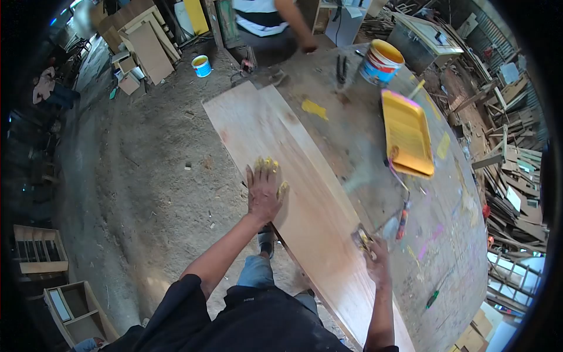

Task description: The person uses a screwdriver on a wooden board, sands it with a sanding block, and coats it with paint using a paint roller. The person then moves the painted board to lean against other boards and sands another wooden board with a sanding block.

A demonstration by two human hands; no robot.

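Note:
A long, pale wooden board (311,205) lies across the table and reaches from the far edge down toward my body. A second board edge shows along its right side. My left hand (265,192) rests flat on the board near its left edge, fingers spread and smeared with yellow. On the board's right side, my right hand (377,258) grips a small dark grey block (360,236) pressed against the wood. Its exact kind is partly hidden by the fingers, which also carry yellow marks.
On the table (358,170) are a yellow paint tray (409,138), a paint bucket (382,61), a roller handle (402,220) and a green-handled screwdriver (433,299). A smaller bucket (201,66) stands on the ground. Another person (270,26) is at the far side.

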